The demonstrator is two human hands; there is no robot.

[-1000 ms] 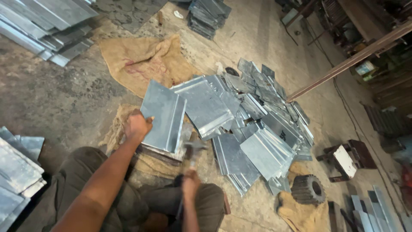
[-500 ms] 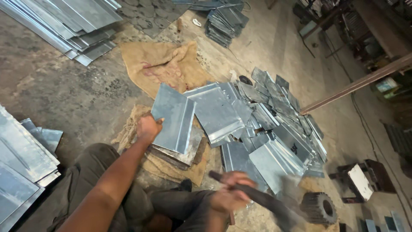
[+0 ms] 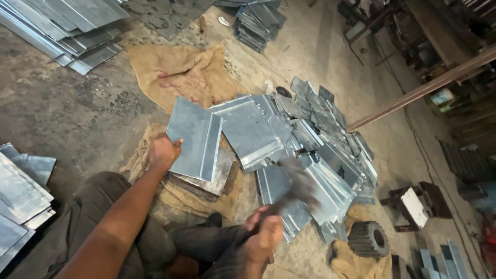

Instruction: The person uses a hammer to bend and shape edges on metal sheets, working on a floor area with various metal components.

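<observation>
Hammer swung up from low right; right hand raised.

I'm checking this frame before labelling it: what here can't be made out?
- Head view: the hammer in the right hand is motion-blurred; its head shape is unclear.
- The plate under the folded metal sheet that the left hand grips is mostly covered.
- The sheet stack at left is cut by the frame edge.
</observation>
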